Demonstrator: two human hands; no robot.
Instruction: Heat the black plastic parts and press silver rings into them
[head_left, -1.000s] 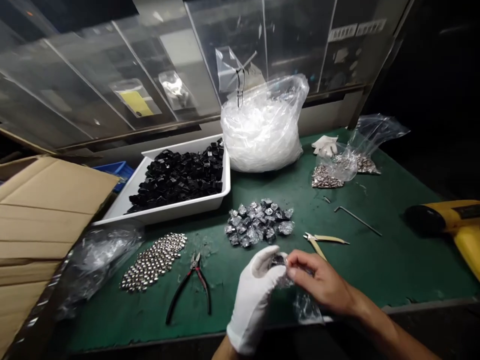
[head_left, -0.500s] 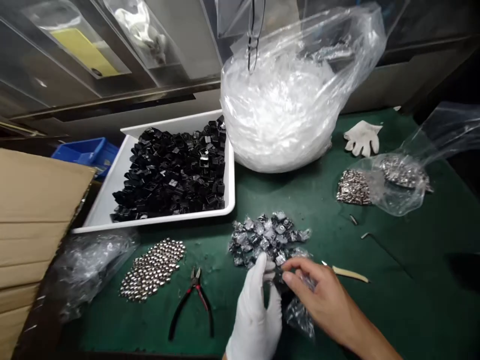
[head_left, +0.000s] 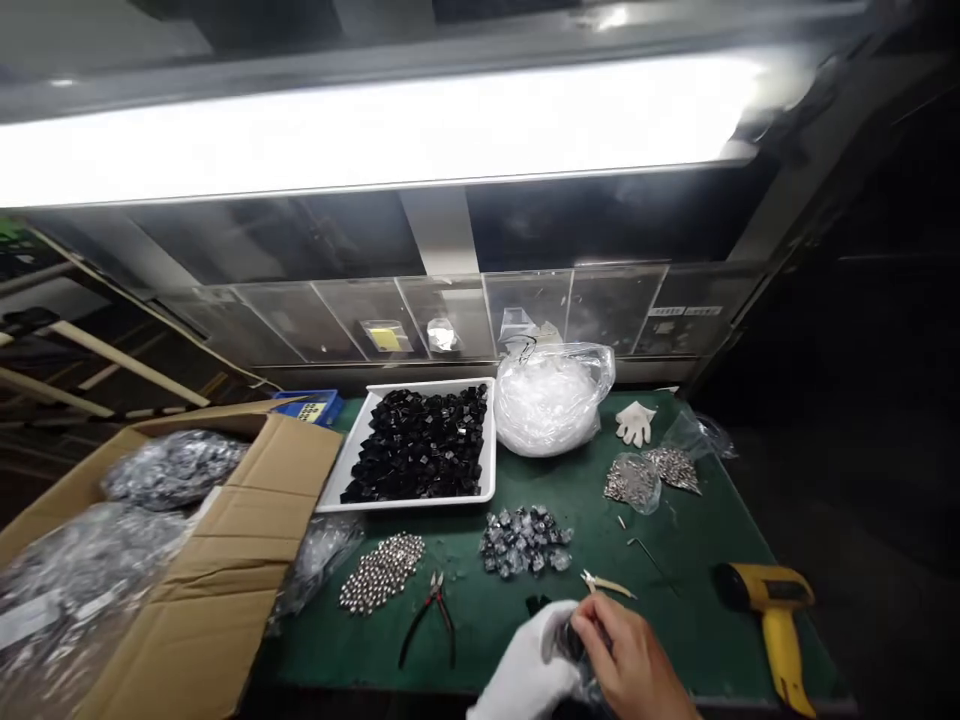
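Near the lower edge, a white-gloved left hand and a bare right hand close on a clear-wrapped dark piece, held between them just above the green work mat. Beyond the hands lie red-and-black pliers, yellow-handled pliers and a heap of similar wrapped pieces, with silver metal beads to its left and a yellow heat gun at right. Farther back stand a white tray of black plastic parts, a bulging clear bag of white plastic and a spare white glove. A cardboard box sits at far left.
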